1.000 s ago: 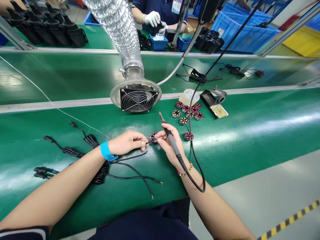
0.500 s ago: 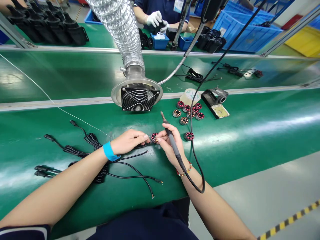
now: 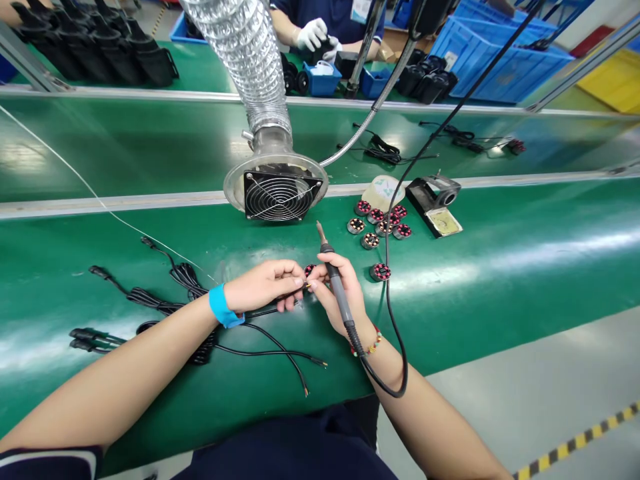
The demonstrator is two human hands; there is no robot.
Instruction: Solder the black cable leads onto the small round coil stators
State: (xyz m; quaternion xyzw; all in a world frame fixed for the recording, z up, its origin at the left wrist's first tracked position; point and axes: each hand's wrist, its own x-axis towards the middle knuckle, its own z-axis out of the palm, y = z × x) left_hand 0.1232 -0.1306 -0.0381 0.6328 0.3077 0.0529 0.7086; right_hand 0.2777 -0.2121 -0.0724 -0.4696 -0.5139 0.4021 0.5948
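My left hand (image 3: 263,285) is closed in a pinch on the end of a black cable (image 3: 270,311). My right hand (image 3: 350,293) grips a soldering iron (image 3: 338,287), its tip pointing up and away from me. The thumb and fingertips of that hand also pinch at the small coloured wires (image 3: 308,285) at the cable's end. Just behind the fingertips is a small round motor stator (image 3: 310,269) with red and black parts, mostly hidden. A thin solder wire (image 3: 145,235) runs in from the left towards my left wrist.
A fume extractor fan (image 3: 283,197) hangs ahead. Several stators (image 3: 384,228) and an iron stand (image 3: 434,200) sit to the right. Coiled black cables (image 3: 187,279) lie left, with loose cable ends (image 3: 280,348) near me. A gloved co-worker's hand (image 3: 313,35) works across the bench.
My left hand has turned, with its fingers curled closer around the cable end. The cable's tip has come off the stator towards me. The iron has shifted slightly left.
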